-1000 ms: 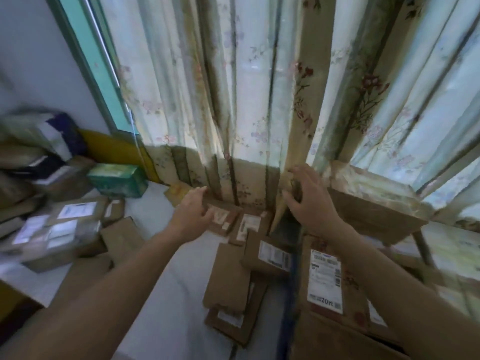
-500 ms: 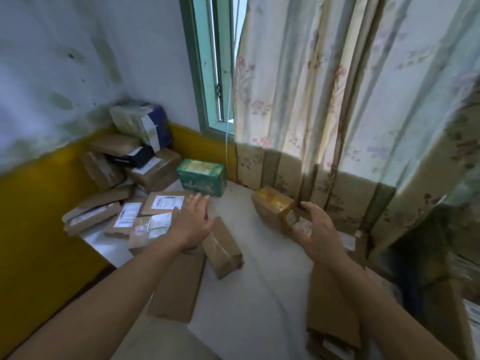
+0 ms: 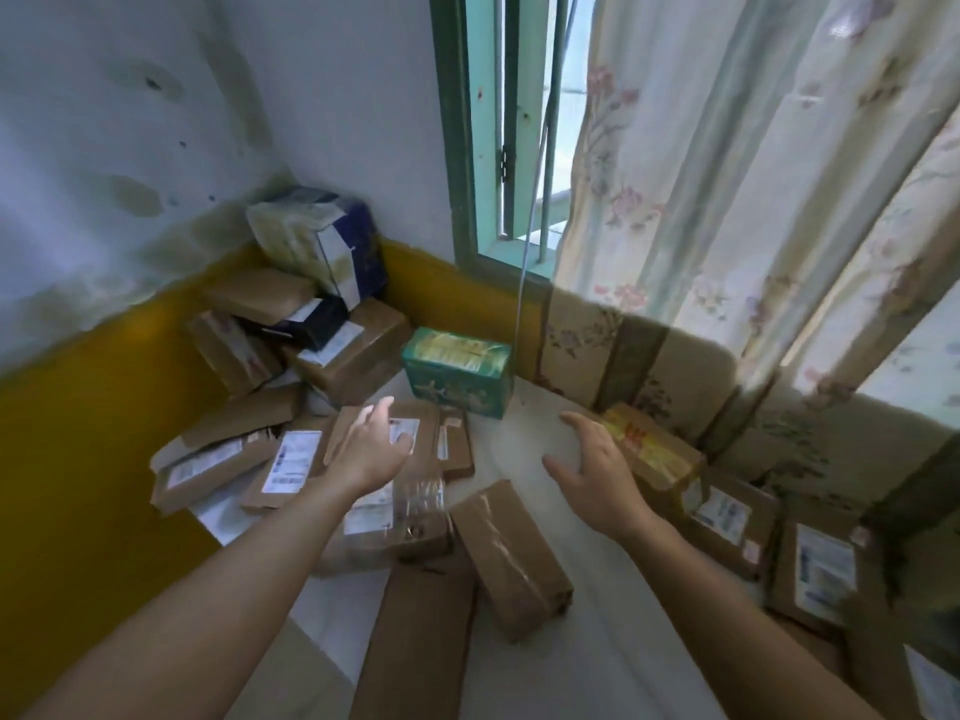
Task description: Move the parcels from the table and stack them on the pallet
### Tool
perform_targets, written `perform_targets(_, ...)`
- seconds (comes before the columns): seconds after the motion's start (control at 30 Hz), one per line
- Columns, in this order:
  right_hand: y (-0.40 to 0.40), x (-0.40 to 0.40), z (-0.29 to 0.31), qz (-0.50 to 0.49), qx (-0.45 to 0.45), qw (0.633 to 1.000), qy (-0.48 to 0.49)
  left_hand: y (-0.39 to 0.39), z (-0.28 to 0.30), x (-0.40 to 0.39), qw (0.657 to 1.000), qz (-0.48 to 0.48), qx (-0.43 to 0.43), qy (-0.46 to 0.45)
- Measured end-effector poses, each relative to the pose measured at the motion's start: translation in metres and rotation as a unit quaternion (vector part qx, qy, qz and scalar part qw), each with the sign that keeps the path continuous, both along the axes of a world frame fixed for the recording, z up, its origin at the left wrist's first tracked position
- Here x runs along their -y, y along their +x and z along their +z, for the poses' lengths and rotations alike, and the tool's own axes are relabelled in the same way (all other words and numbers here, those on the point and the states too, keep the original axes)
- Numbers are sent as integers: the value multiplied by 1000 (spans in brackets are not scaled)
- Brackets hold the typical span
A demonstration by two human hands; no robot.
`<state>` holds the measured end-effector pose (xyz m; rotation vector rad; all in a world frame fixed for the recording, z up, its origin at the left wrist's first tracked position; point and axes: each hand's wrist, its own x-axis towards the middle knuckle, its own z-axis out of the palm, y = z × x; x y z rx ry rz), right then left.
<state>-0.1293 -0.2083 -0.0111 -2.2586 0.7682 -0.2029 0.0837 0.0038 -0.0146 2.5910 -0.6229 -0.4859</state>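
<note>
Bare table point(image 3: 524, 449) strip between parcel clusters, green box point(image 3: 457, 371) behind

Matt brown cardboard parcels point(image 3: 511, 556) with glossy clear tape and white paper labels lie on a smooth white table point(image 3: 524, 444), beside a shiny film-wrapped green box point(image 3: 458, 371), thin floral cloth curtain point(image 3: 727, 200) and stained painted wall point(image 3: 130, 148).
</note>
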Motion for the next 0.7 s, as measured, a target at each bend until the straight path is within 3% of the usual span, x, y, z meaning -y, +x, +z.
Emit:
perform_targets(0.27, 189, 28, -44, -103, -60, 986, 115, 167, -59, 71, 989, 34, -124, -71)
perform_targets(0.4, 256, 54, -72, -196, -46, 949, 241, 231, -95, 109, 958, 106, -223, -146)
perform_targets(0.57, 285, 66, -102, -258, 14, 914, 314, 245, -121, 134, 906, 132, -330, -231)
perform_targets(0.7, 279, 61, -98, -319, 108, 881, 331, 230, -111, 132, 879, 170, -309, -322)
